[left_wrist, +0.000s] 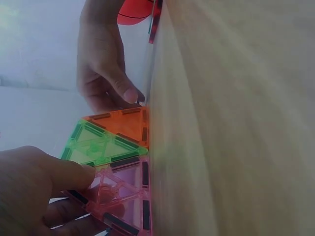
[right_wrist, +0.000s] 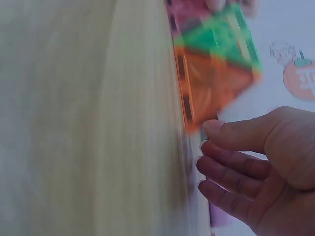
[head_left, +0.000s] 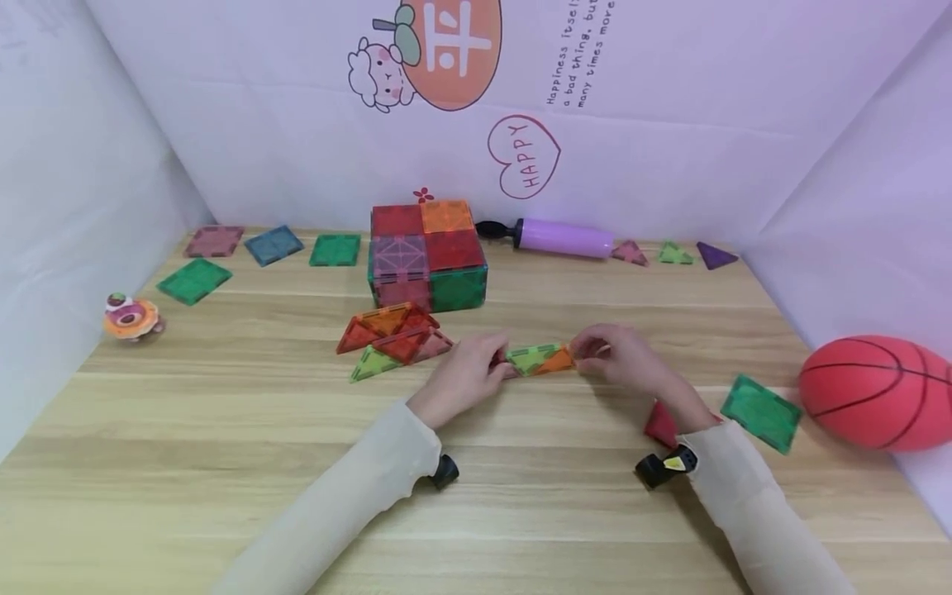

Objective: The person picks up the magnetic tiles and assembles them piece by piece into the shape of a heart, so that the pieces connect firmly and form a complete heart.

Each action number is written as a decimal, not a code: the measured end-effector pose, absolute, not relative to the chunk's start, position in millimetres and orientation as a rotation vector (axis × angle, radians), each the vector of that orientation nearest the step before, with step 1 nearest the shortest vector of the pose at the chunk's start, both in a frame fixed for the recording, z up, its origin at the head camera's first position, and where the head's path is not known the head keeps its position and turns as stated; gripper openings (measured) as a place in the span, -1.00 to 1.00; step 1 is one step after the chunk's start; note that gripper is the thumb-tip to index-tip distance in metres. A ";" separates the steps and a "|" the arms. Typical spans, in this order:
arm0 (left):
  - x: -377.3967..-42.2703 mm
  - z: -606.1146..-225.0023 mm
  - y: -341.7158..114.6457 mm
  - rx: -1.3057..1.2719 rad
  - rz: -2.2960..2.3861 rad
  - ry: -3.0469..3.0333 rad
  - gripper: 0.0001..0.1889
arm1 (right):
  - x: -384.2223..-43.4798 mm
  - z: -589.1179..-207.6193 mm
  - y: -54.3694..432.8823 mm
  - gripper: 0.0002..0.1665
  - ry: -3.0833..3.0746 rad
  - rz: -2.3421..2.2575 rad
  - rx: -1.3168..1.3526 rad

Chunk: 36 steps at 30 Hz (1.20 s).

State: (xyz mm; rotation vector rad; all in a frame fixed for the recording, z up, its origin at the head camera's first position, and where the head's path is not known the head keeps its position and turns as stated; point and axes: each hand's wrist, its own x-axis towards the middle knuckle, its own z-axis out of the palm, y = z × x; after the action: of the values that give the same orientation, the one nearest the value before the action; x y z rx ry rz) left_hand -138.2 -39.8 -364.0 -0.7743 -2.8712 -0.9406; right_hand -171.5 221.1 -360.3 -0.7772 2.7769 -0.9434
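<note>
My left hand pinches a pink triangular magnetic tile between thumb and fingers. Joined to it in an upright row on the tabletop are a light green triangular tile and an orange triangular tile. At the row's right end my right hand has its thumb beside the orange tile's lower corner, its fingers loosely bent; in the right wrist view the tile is blurred while the hand is sharp. Left of my left hand stand two strips of joined triangles, a red-and-orange strip behind a green-red-pink strip.
A block of square tiles stands at the back, beside a purple pump. Loose square tiles lie back left, small triangles back right. A red ball, a green tile and a red tile sit at right.
</note>
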 end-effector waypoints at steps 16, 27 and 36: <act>-120.7 -361.9 -73.4 -0.603 -0.953 -2.847 -0.78 | -262.7 -337.0 282.1 -0.39 2.949 -0.618 -0.436; -123.6 -362.7 -62.4 -0.679 -0.943 -2.854 -0.88 | -305.4 -341.0 315.5 0.01 2.817 -0.309 -0.365; -134.2 -362.2 -42.9 -0.684 -0.902 -2.887 -0.87 | -298.7 -344.0 321.4 -0.08 2.754 -0.325 -0.452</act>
State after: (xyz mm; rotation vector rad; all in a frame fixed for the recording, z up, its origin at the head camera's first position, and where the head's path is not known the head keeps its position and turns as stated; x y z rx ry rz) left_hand -134.2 -42.9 -362.2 -0.6835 -2.8868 -0.9020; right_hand -298.7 321.4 -344.0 -0.4525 2.7543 -0.3248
